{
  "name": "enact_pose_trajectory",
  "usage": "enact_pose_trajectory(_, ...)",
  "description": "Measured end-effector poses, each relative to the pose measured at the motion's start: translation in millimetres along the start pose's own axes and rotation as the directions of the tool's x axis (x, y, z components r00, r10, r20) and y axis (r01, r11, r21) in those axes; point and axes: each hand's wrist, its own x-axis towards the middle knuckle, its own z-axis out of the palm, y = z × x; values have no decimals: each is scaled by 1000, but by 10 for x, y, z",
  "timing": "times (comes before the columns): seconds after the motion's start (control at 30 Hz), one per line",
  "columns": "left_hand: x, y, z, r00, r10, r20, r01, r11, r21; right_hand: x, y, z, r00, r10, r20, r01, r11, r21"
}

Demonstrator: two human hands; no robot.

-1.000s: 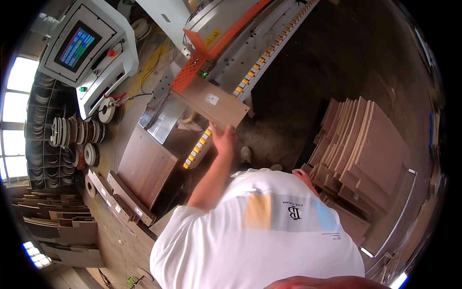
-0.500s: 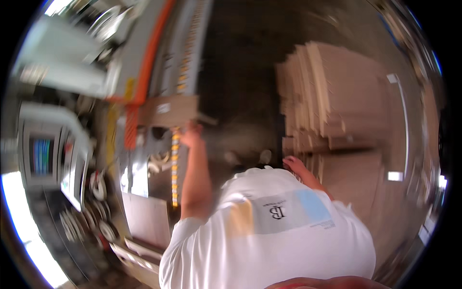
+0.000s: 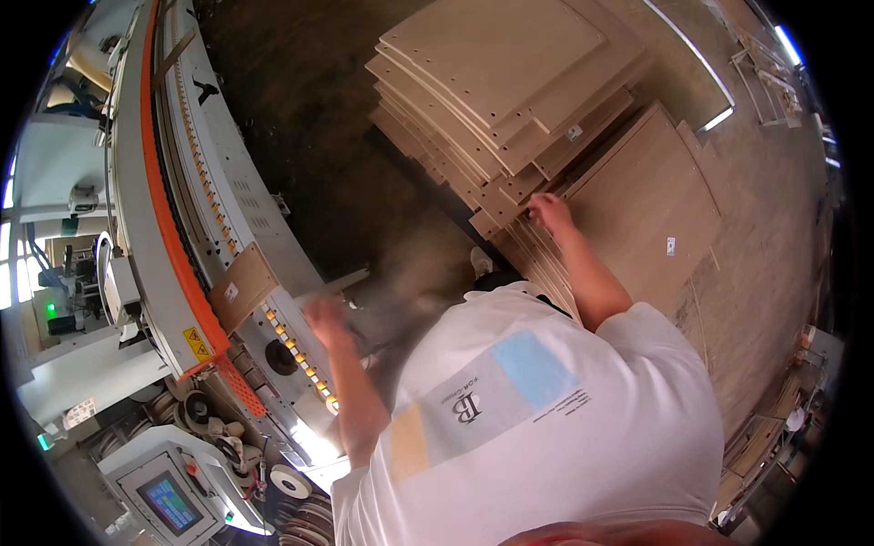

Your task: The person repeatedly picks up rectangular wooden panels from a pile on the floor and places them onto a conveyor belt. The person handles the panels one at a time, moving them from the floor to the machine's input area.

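A small brown board (image 3: 244, 289) with a white label lies on the roller track of a long machine (image 3: 293, 244), partly under its orange edge. My left hand (image 3: 328, 320) is beside the track, off the board, and smeared by motion. At the right, my right hand (image 3: 551, 215) hovers at the corner of a tall stack of brown boards (image 3: 492, 73), its fingers loosely bent and apart. Nothing shows in that hand; whether its fingertips touch a board I cannot tell. Several boards in the stack have drilled holes along their edges.
A lower stack of boards (image 3: 651, 196) with a white label adjoins the tall one. A control panel with a lit screen (image 3: 168, 503) stands at the lower left, near rolls of edging tape (image 3: 291, 482). Dark floor (image 3: 300, 146) runs between machine and stacks.
My view has turned right toward the stacks. My left hand has come away from the board on the track. My right hand has moved forward from my side to the stack's corner.
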Motion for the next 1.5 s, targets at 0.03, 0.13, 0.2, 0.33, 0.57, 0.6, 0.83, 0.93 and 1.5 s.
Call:
enact_pose_trajectory(0.03, -165, -154, 115, 997, -41, 64, 40, 999, 21, 95, -57, -91, 997, 12, -72, -9, 999, 32)
enact_pose_trajectory(0.13, -445, -847, 109, 971, -152, 182, 137, 986, 96, 489, -112, -270, 951, 85, -296, -33, 984, 177)
enact_pose_trajectory(0.2, -484, -1416, -318, 875, 138, 465, -371, 809, 456, 747, -223, -300, 957, 167, -239, -139, 982, 130)
enact_pose_trajectory(0.33, -539, -2116, -782, 669, 25, 743, -667, 461, 585, 1114, -144, -342, 944, 248, -218, -196, 952, 235)
enact_pose_trajectory(0.57, -723, -1852, -891, 789, -303, 534, -252, 633, 732, 1096, 180, -472, 977, 197, -86, -181, 969, 167)
enact_pose_trajectory(0.6, -698, -1805, -922, 787, -307, 534, -239, 647, 724, 1019, 228, -460, 982, 172, -75, -157, 973, 169)
enact_pose_trajectory(0.83, -538, -1694, -700, 647, -122, 752, -663, 396, 635, 410, 199, -74, 996, 66, 52, -72, 989, 127)
enact_pose_trajectory(0.93, -838, -1243, -60, 664, -251, 704, -550, 474, 688, 190, 436, 79, 987, 103, 122, -121, 981, 151)
enact_pose_trajectory(1.5, -1753, -1026, 1901, 512, -575, 638, 394, 817, 421, -1393, 434, 746, 660, 292, 692, -142, 953, -266)
